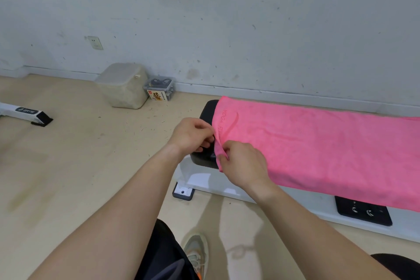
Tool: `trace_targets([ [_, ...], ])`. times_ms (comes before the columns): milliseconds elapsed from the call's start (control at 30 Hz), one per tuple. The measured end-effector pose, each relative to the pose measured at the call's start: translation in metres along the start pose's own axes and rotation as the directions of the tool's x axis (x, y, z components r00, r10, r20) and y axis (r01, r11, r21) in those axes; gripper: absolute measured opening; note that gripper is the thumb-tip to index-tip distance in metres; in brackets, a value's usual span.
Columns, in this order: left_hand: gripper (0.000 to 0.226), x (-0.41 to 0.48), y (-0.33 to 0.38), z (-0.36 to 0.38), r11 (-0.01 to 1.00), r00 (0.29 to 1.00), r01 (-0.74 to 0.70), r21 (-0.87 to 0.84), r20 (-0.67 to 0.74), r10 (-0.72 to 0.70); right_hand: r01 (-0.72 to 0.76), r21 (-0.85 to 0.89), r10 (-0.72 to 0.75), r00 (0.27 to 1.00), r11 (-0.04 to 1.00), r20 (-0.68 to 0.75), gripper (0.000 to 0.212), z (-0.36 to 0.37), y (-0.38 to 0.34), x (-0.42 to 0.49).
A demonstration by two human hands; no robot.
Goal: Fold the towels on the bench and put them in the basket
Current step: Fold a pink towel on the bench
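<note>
**While the towel lies along the bench, both hands pinch its near-left corner**

As the pink towel (318,150) lies spread over the bench (207,109), its long axis runs left to right with the seat, and its far end runs out of frame on the right. Its short end points left, stopping just short of the bench's black padded tip. The near long edge hangs over the front side.

Left hand (192,135): fingers curled, pinching the short edge close to the near corner. Right hand (244,163): just beside it, thumb and fingers nipping the corner itself, a small flap of cloth raised between the two hands.

Over by the wall, well apart from the bench, a beige basket (123,85) stands on the floor, with a small clear box (160,88) touching its right side. One shoe (196,252) shows at the bottom.
</note>
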State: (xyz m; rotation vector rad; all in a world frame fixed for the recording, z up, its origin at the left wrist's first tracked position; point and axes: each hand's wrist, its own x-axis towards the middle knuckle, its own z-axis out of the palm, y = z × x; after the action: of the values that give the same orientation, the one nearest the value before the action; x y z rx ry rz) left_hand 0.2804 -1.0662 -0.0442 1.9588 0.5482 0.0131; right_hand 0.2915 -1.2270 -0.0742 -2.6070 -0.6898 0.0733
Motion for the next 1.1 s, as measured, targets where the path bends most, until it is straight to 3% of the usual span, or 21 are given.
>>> trace_targets([
  [100,0.012,0.032,0.001,0.0,0.997,0.985,-0.022,0.073,-0.168,0.034,0.01,0.037,-0.011,1.0,0.999,0.01,0.027,-0.002,0.004,-0.001],
  [233,0.011,0.083,0.014,0.017,0.946,0.97,-0.072,0.316,-0.199,0.14,0.064,0.115,-0.07,0.996,0.991,0.048,0.019,-0.005,0.011,-0.002],
  [400,0.05,0.147,0.03,0.035,0.707,0.981,0.006,0.707,-0.143,0.135,0.116,0.145,-0.124,0.991,0.983,0.049,0.022,-0.002,0.019,-0.001],
  [467,0.049,0.166,0.034,0.036,0.637,0.989,-0.006,0.771,-0.088,0.116,0.123,0.126,-0.131,0.99,0.984,0.055,0.028,0.0,0.018,-0.001],
  [567,0.015,0.178,0.041,0.034,0.7,0.982,-0.097,0.708,-0.044,0.181,0.112,0.146,-0.119,0.992,0.983,0.038,0.031,0.006,0.011,0.003],
  [633,0.007,0.183,0.043,0.03,0.728,0.976,-0.131,0.673,-0.041,0.213,0.112,0.161,-0.117,0.993,0.981,0.025,0.033,0.011,0.001,0.008],
  [867,0.019,0.197,0.029,-0.002,0.728,0.969,-0.099,0.678,-0.101,0.225,0.165,0.153,-0.166,0.986,0.974,-0.005,0.032,0.026,-0.039,0.022],
  [1100,0.025,0.182,0.052,-0.013,0.774,0.926,-0.134,0.619,-0.2,0.321,0.102,0.346,-0.103,0.995,0.933,-0.014,0.031,0.017,-0.038,0.024],
])
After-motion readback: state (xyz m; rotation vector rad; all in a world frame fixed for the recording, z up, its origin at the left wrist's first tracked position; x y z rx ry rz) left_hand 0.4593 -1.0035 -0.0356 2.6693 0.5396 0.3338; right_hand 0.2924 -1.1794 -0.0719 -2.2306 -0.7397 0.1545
